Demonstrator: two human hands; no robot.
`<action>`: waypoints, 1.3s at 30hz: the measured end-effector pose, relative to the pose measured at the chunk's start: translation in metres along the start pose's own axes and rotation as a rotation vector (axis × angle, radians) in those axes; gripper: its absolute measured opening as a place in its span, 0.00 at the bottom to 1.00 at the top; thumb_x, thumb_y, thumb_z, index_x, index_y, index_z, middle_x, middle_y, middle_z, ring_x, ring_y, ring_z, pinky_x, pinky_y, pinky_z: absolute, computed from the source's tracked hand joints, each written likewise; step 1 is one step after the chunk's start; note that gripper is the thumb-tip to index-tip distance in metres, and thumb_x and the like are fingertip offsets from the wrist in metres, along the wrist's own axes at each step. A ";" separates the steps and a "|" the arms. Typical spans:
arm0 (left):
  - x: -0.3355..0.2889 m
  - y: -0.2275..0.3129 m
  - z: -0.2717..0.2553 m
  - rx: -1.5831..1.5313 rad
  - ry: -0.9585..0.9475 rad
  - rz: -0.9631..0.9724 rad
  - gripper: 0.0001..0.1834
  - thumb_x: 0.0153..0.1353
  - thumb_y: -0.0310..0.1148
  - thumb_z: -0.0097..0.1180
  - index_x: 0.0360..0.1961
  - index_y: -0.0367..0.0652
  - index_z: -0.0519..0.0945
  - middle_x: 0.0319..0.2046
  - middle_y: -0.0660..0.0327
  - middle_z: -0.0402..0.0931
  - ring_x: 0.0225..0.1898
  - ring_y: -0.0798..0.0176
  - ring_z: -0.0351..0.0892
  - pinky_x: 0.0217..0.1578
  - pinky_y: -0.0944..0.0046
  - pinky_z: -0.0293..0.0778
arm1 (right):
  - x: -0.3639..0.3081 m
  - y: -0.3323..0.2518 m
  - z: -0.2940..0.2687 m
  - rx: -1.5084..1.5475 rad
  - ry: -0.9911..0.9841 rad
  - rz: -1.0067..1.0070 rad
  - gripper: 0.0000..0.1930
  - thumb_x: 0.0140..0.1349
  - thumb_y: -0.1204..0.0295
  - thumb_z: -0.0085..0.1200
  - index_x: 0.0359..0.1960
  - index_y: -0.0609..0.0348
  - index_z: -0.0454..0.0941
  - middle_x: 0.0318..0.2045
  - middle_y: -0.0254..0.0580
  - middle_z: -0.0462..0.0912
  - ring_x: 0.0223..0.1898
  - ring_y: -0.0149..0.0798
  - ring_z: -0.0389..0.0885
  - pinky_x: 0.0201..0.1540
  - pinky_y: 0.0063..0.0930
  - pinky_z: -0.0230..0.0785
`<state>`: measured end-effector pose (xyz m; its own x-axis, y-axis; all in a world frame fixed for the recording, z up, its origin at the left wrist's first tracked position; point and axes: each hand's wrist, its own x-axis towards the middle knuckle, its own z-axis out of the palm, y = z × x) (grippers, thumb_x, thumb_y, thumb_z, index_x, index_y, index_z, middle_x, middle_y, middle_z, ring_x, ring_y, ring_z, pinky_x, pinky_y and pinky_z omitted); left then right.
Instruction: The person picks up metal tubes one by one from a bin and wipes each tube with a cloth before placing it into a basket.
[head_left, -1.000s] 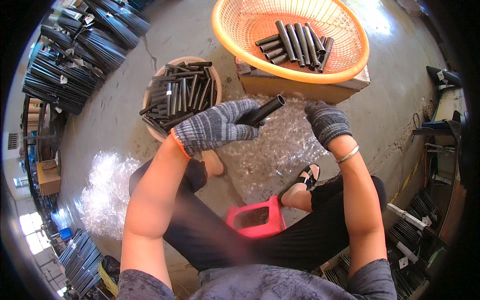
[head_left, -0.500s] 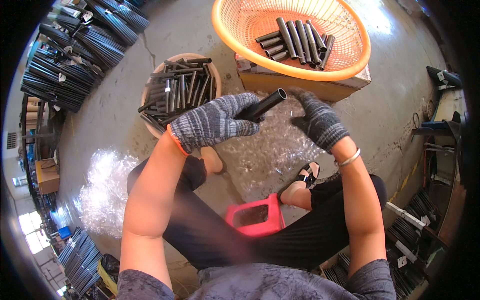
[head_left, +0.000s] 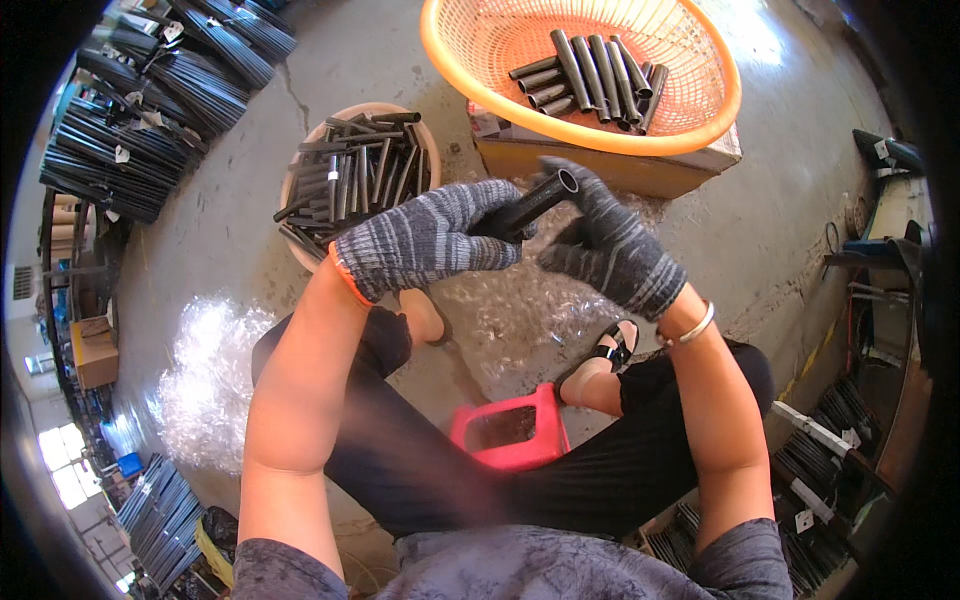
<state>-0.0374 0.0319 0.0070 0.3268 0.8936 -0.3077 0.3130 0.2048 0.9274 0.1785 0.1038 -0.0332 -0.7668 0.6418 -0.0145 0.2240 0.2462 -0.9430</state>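
A short black tube (head_left: 538, 205) sits in my left hand (head_left: 430, 240), which wears a striped grey knitted glove with an orange cuff. The tube slants up to the right, its hollow end toward my right hand. That right hand (head_left: 625, 255), gloved alike, is close beside this end with thumb and fingers apart; some fingertips lie behind the tube, and whether they touch it I cannot tell. Left of the hands, a round pale tub (head_left: 434, 160) is heaped with similar black tubes (head_left: 375, 175). An orange mesh basket (head_left: 590, 138) beyond them holds several more tubes (head_left: 600, 75).
The basket rests on a cardboard box (head_left: 600, 172). Clear plastic scraps (head_left: 535, 310) litter the floor between my feet, with a bigger pile (head_left: 205, 385) at left. A red plastic stool (head_left: 545, 430) is under me. Long dark rods (head_left: 120, 150) lie bundled at far left.
My right hand has moved left, closer to the tube's open end. The left hand still holds the tube in nearly the same place.
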 end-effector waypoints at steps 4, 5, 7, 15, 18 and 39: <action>-0.008 0.001 -0.004 -0.078 -0.063 -0.059 0.18 0.56 0.22 0.58 0.49 0.37 0.73 0.40 0.64 0.76 0.44 0.70 0.73 0.51 0.68 0.70 | 0.007 0.034 -0.003 -0.111 0.036 -0.109 0.14 0.57 0.76 0.57 0.46 0.61 0.76 0.32 0.41 0.81 0.31 0.32 0.74 0.37 0.26 0.69; -0.004 0.006 -0.004 -0.052 -0.065 -0.050 0.18 0.56 0.22 0.58 0.49 0.37 0.73 0.40 0.64 0.76 0.44 0.70 0.73 0.51 0.68 0.70 | 0.007 0.057 -0.016 -0.260 0.136 -0.172 0.10 0.58 0.75 0.56 0.41 0.62 0.79 0.29 0.44 0.81 0.29 0.36 0.76 0.37 0.30 0.70; -0.008 0.005 -0.008 -0.001 -0.025 -0.078 0.18 0.56 0.22 0.58 0.49 0.38 0.73 0.40 0.64 0.76 0.44 0.70 0.73 0.51 0.67 0.70 | 0.019 0.039 -0.041 -0.938 -0.154 0.362 0.15 0.57 0.69 0.53 0.46 0.59 0.78 0.38 0.52 0.81 0.40 0.58 0.77 0.44 0.43 0.69; 0.000 -0.004 -0.002 -0.055 -0.035 0.044 0.18 0.56 0.22 0.58 0.49 0.37 0.72 0.40 0.64 0.76 0.45 0.71 0.73 0.52 0.68 0.69 | 0.001 -0.007 0.013 -0.028 -0.041 0.034 0.14 0.57 0.69 0.55 0.45 0.55 0.78 0.40 0.53 0.80 0.42 0.56 0.78 0.44 0.37 0.71; -0.004 -0.003 -0.007 0.088 -0.034 -0.044 0.18 0.55 0.21 0.58 0.49 0.36 0.72 0.40 0.64 0.76 0.44 0.71 0.72 0.51 0.68 0.69 | 0.004 0.035 -0.011 -0.518 0.035 -0.076 0.11 0.57 0.69 0.53 0.40 0.58 0.78 0.33 0.52 0.82 0.37 0.55 0.80 0.39 0.41 0.71; -0.006 -0.005 -0.005 0.057 0.001 0.034 0.22 0.55 0.36 0.62 0.49 0.37 0.73 0.40 0.53 0.78 0.44 0.59 0.76 0.48 0.62 0.69 | 0.005 0.005 -0.002 0.007 -0.108 0.040 0.28 0.49 0.79 0.64 0.55 0.60 0.68 0.39 0.32 0.77 0.33 0.24 0.70 0.37 0.20 0.68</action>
<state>-0.0454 0.0279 0.0048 0.3374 0.9001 -0.2757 0.3522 0.1509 0.9237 0.1774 0.1099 -0.0374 -0.8177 0.5690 -0.0876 0.2516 0.2163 -0.9433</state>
